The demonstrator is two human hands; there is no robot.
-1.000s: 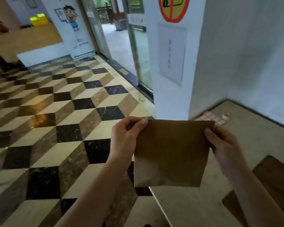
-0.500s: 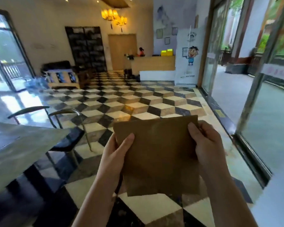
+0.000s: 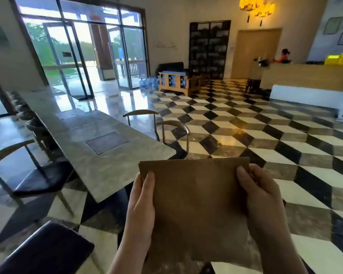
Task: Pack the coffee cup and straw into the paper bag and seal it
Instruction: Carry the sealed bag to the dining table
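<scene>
A flat brown paper bag (image 3: 196, 206) is held upright in front of me, above the floor. My left hand (image 3: 141, 206) grips its left edge, thumb on the front near the top corner. My right hand (image 3: 259, 196) grips the right edge, thumb over the front. The bag looks folded flat; I cannot tell whether its mouth is open. No coffee cup or straw is in view.
A long grey marble table (image 3: 99, 155) runs away at the left, with metal chairs (image 3: 166, 131) along both sides. A dark seat (image 3: 46, 252) is at the bottom left. Checkered tile floor (image 3: 265, 147) spreads to the right. A reception counter (image 3: 309, 78) with a person stands at the far right.
My view has swung far left, from a wall and doorway to the lobby and the long table. Both hands keep hold of the bag, which stays in front of me.
</scene>
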